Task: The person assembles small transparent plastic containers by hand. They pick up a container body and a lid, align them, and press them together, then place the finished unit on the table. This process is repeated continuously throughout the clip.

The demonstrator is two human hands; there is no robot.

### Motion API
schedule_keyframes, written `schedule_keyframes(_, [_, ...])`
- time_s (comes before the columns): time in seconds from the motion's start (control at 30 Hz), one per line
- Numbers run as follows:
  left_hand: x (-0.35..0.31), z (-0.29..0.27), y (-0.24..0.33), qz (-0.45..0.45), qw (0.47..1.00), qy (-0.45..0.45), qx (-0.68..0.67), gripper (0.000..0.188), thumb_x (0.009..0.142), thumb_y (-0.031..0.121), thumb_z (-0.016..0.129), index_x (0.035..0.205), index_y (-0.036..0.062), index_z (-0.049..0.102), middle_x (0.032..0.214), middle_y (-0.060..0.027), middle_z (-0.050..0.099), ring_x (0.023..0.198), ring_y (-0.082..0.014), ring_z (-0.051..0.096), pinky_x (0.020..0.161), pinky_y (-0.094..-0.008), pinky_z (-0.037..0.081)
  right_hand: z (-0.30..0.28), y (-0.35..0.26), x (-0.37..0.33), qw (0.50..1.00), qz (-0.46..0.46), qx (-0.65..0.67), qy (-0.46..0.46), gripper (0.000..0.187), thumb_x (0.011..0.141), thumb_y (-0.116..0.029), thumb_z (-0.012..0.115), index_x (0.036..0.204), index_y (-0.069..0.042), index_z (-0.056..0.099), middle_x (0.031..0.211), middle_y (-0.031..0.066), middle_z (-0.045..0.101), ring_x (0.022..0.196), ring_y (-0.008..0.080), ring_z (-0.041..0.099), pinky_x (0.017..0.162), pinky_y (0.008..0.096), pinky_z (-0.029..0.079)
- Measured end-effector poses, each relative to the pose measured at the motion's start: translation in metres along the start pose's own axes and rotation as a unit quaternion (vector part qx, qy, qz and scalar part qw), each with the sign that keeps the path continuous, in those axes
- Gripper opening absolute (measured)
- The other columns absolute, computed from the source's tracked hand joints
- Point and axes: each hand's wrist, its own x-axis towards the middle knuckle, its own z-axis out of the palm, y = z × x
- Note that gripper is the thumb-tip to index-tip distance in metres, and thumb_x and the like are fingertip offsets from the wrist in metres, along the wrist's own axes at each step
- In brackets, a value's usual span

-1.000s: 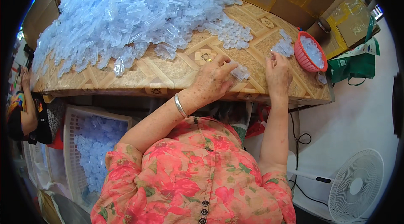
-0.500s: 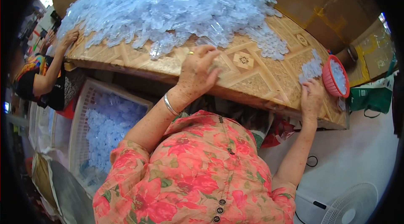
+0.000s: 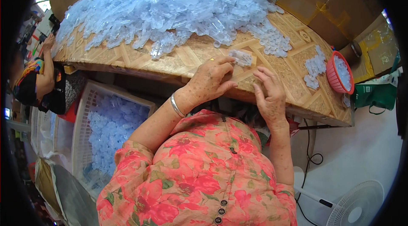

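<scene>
In the head view, the left forearm slants up and rightward; its left hand [image 3: 212, 79] is back-up at the table [image 3: 187, 58] edge, thumb parted from curved fingers, nothing visible in its grasp. The fingertips reach the left end of the clear case [image 3: 243, 58] lying on the table; I cannot tell whether they touch. The right forearm rises nearly straight, the right hand [image 3: 270, 95] loosely bent, thumb and fingers apart, seemingly unladen, near the case.

patterned table [image 3: 293, 77] | clear plastic heap [image 3: 170, 9] | clear pieces [image 3: 315, 66] | red basket [image 3: 335, 79]
</scene>
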Motion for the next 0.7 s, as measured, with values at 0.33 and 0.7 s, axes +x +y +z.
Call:
schedule_keyframes(0.33, [0.014, 0.008, 0.005, -0.015, 1.000, 0.019, 0.006, 0.050, 0.077, 0.016, 0.083, 0.119, 0.0007, 0.061, 0.121, -0.0191, 0.063, 0.112, -0.0404, 0.061, 0.093, -0.0453, 0.051, 0.016, 0.015, 0.012, 0.998, -0.013, -0.061, -0.026, 0.034, 0.085, -0.003, 0.066, 0.119, -0.003, 0.066, 0.119, 0.0163, 0.064, 0.111, 0.0368, 0.060, 0.096, 0.0450, 0.048])
schedule_keyframes(0.7, [0.024, 0.022, -0.001, -0.040, 0.993, -0.050, -0.095, 0.089, 0.076, 0.005, 0.079, 0.154, 0.0055, 0.036, 0.133, -0.0180, 0.062, 0.131, -0.0443, 0.052, 0.108, -0.0482, 0.045, 0.005, 0.009, 0.003, 0.999, 0.025, -0.017, 0.020, 0.040, 0.080, -0.006, 0.073, 0.119, -0.003, 0.066, 0.116, 0.0159, 0.065, 0.109, 0.0364, 0.060, 0.096, 0.0450, 0.048])
